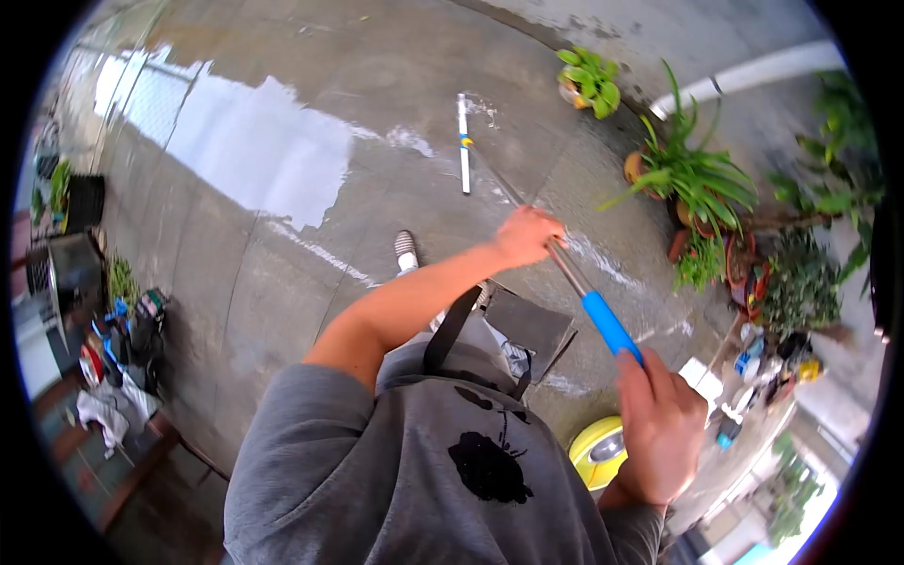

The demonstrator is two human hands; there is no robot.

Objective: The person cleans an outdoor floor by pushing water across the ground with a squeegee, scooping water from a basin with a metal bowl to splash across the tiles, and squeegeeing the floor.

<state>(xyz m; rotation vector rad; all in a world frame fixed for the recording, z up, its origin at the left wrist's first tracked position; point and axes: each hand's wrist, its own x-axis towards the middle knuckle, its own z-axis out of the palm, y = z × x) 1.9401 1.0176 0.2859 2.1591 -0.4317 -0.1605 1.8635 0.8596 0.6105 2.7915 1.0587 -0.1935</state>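
Observation:
A floor squeegee with a long metal pole (573, 271) runs across the wet paving. Its white head (463, 169) lies on the floor ahead, joined to the pole by a small yellow and blue fitting. My left hand (529, 235) is wrapped round the middle of the pole. Near the pole's end, my right hand (662, 419) is closed at the blue grip (607, 322), close to my body. A patch of standing water (254, 141) reflects light to the left of the squeegee head, and whitish streaks of water or foam mark the floor.
Potted plants (692, 179) line the wall on the right, with a white pipe (777, 71) behind. A yellow bucket (579, 444) stands beside my right arm. A dark flat square (527, 320) lies near my feet. Assorted items (127, 344) crowd the left edge.

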